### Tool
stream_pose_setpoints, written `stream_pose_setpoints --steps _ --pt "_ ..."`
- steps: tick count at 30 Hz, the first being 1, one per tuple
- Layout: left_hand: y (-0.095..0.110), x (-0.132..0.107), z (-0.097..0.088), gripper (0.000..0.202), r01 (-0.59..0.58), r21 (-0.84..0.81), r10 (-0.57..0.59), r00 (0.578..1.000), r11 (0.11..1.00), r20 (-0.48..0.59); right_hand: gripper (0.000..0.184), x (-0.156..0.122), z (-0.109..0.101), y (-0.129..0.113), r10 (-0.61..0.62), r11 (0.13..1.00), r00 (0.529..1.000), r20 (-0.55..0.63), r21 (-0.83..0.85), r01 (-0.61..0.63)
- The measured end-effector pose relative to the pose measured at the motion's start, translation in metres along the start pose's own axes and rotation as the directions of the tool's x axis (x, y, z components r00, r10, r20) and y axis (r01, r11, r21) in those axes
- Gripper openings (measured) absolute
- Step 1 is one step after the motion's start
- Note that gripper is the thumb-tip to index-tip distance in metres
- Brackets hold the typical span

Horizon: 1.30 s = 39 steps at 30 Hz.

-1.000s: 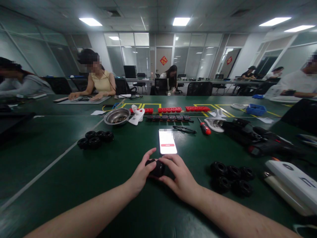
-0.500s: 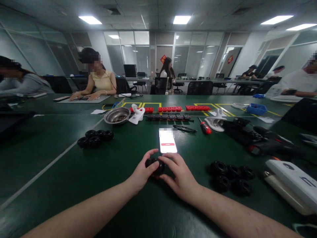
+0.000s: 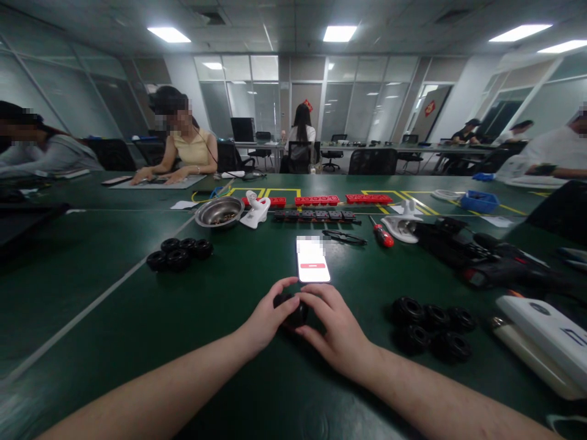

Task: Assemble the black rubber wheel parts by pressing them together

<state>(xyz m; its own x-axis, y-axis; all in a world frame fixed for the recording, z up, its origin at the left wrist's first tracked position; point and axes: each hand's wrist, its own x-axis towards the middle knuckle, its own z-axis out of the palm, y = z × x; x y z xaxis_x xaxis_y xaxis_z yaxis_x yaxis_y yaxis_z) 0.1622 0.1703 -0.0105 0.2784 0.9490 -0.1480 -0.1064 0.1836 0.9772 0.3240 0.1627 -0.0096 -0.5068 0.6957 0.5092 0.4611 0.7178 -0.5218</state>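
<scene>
Between my two hands is a shiny black round part, apparently a small toy wheel (image 3: 300, 313), low over the green table. My left hand (image 3: 270, 315) grips it from the left, thumb across its top. On the other side, my right hand (image 3: 337, 324) curls its fingers and thumb around the wheel's right edge. Fingers hide much of the part. Just beyond my fingertips lies a phone (image 3: 313, 263) with a lit screen. Several black wheels (image 3: 178, 258) are grouped to the left, and another group of black wheels (image 3: 433, 324) sits to the right.
Farther back are a metal bowl (image 3: 220, 212) of small parts, red trays (image 3: 316, 200), a black slotted strip (image 3: 316, 217), glasses (image 3: 345, 238) and a screwdriver (image 3: 382, 234). At right lie a black power tool (image 3: 499, 269) and a white device (image 3: 541, 336). Co-workers sit around.
My hands stay around the wheel, which appears slightly turned between my fingers. The view has shifted a little. A person in the background has turned away.
</scene>
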Motion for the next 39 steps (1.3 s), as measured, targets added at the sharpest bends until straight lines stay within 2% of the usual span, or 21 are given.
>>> stream_pose_setpoints --steps 2,5,8,11,16,20,24,26,29,31,33,35,37,39 --pt "0.001 -0.001 0.001 0.045 -0.008 0.008 0.008 1.000 1.000 -0.015 0.044 -0.001 0.000 -0.001 0.009 1.000 1.000 0.000 -0.013 -0.009" --pt "0.000 -0.002 0.000 0.050 -0.025 -0.064 0.025 1.000 0.998 -0.014 0.056 0.000 0.000 0.002 0.090 0.996 0.996 -0.020 -0.022 -0.091" --pt "-0.004 -0.002 -0.002 0.059 -0.051 -0.096 0.053 0.999 0.994 0.013 0.046 0.001 -0.001 0.006 0.127 0.992 0.992 -0.009 -0.015 -0.127" --pt "-0.006 -0.001 -0.004 0.058 -0.059 -0.079 0.064 0.996 0.995 0.059 0.032 0.002 -0.002 0.008 0.094 0.995 0.995 -0.011 0.040 -0.094" --pt "-0.004 -0.002 -0.002 0.042 -0.011 -0.063 0.013 0.999 0.998 0.036 0.039 0.000 -0.003 0.003 0.014 0.997 1.000 0.003 0.078 -0.015" --pt "-0.003 -0.003 -0.003 0.048 -0.045 -0.125 0.047 0.999 0.991 0.014 0.051 0.000 -0.002 0.004 0.044 0.999 0.999 0.005 0.018 -0.044" --pt "-0.004 -0.002 -0.005 0.054 -0.032 -0.119 0.039 0.997 0.992 0.059 0.038 0.001 -0.002 0.007 0.055 0.998 0.998 -0.008 -0.029 -0.056" --pt "-0.004 -0.001 -0.005 0.050 -0.017 -0.102 0.027 0.994 0.995 0.102 0.036 0.000 -0.002 0.006 0.005 0.999 1.000 -0.028 -0.054 -0.006" --pt "-0.004 0.000 -0.004 0.042 -0.089 -0.069 0.097 0.988 0.994 0.119 0.037 -0.004 -0.002 0.002 -0.106 0.987 0.993 -0.043 -0.123 0.100" --pt "-0.002 -0.001 -0.002 0.040 -0.156 0.001 0.155 0.984 0.988 0.093 0.042 -0.005 -0.003 0.001 -0.110 0.986 0.992 -0.054 -0.131 0.102" --pt "0.000 -0.005 -0.001 0.044 -0.241 0.162 0.239 0.971 0.957 0.028 0.051 -0.005 -0.004 0.002 -0.041 0.998 0.995 -0.093 -0.060 0.036" --pt "0.001 -0.010 0.000 0.050 -0.344 0.369 0.371 0.929 0.863 -0.003 0.051 -0.003 -0.004 0.006 0.045 0.998 0.988 -0.150 0.058 -0.037" --pt "0.000 -0.014 0.000 0.054 -0.428 0.518 0.473 0.880 0.740 0.051 0.041 -0.001 -0.002 0.011 0.118 0.983 0.976 -0.185 0.164 -0.088" --pt "-0.004 -0.017 -0.001 0.057 -0.489 0.579 0.513 0.847 0.652 0.138 0.036 0.000 0.000 0.014 0.146 0.968 0.974 -0.174 0.227 -0.105"
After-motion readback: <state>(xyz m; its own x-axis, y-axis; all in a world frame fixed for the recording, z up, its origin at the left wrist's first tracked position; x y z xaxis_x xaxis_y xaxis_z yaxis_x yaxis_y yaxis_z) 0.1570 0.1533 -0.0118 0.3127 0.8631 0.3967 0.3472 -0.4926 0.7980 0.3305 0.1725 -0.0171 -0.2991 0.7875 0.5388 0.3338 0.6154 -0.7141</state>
